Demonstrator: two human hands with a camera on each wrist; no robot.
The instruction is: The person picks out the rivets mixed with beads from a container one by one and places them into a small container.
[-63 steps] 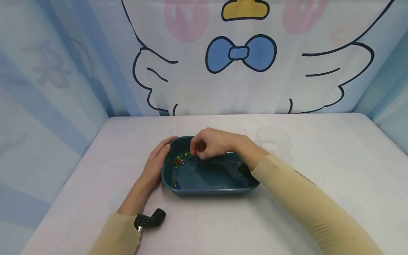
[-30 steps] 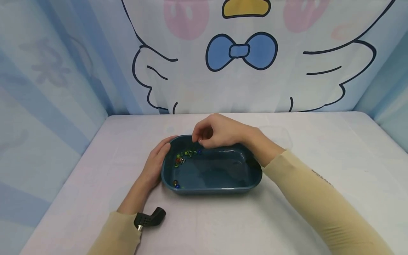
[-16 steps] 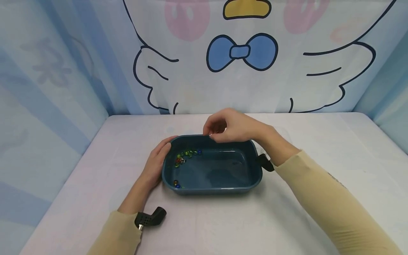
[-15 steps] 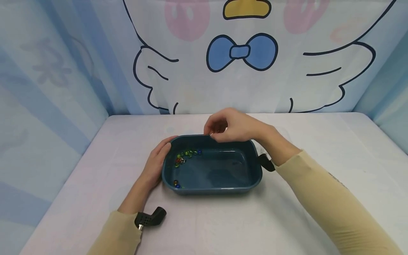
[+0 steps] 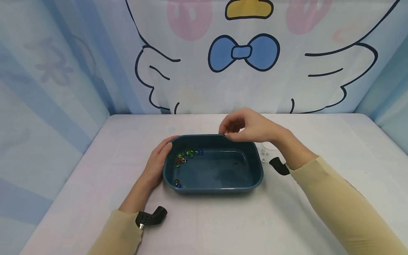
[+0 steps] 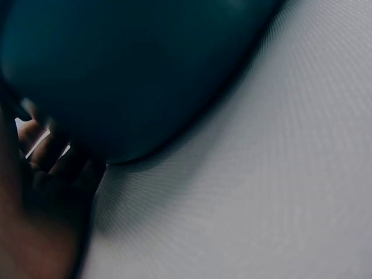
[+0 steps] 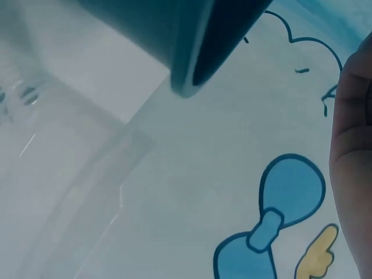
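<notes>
A dark blue-green tray (image 5: 213,191) with rounded corners sits mid-table. My left hand (image 5: 156,163) rests against its left end, fingers laid along the outer wall and thumb at the rim. Its fingers also show beside the wall in the left wrist view. Over the far rim, towards the right, my right hand (image 5: 250,125) pinches a small shiny marble (image 5: 225,134) between thumb and fingertips, mostly hidden by them. Several green, red and blue glass marbles (image 5: 188,153) lie in a row at the tray's far left. Two more marbles (image 5: 177,183) are in the near left corner.
A clear plastic box (image 5: 269,146) with clear marbles in it stands right of the tray, partly behind my right wrist. Black wrist cameras (image 5: 153,216) stick out from both sleeves. A printed curtain (image 5: 197,85) hangs at the table's far edge.
My right hand has risen from inside the tray and moved right along the far rim with the small marble. The left hand and tray have stayed in place.
</notes>
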